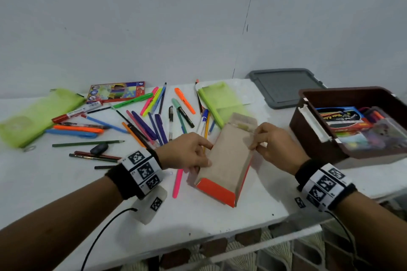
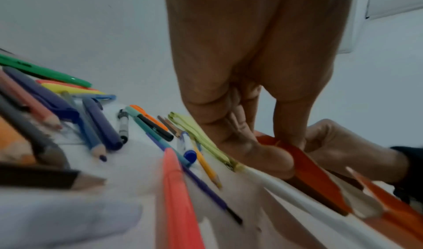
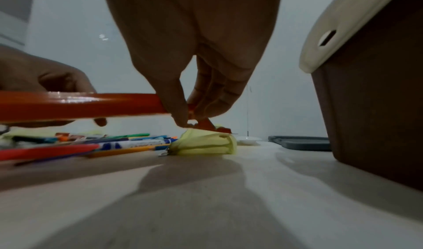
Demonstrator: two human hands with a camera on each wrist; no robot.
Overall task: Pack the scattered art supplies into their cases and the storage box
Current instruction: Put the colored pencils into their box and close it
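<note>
A flat cardboard pencil case [image 1: 226, 158], brown on top with orange edges, hovers just above the white table [image 1: 253, 215] between both hands. My left hand [image 1: 198, 154] pinches its left edge, thumb and fingers on the orange side [image 2: 295, 155]. My right hand [image 1: 262, 141] pinches the case's right edge near its open flap [image 1: 244, 124]; the right wrist view shows the orange side [image 3: 80, 106] level above the table. Several loose pens, markers and pencils [image 1: 143, 125] lie scattered behind the left hand. The brown storage box [image 1: 350, 125] at right holds packed supplies.
Two lime-green pouches lie on the table, one far left [image 1: 37, 116], one behind the case [image 1: 222, 101]. A colour-pencil box [image 1: 116, 91] and a grey lid [image 1: 286, 87] sit near the wall. A pink marker [image 1: 178, 182] lies beside the case. The table's front edge is near.
</note>
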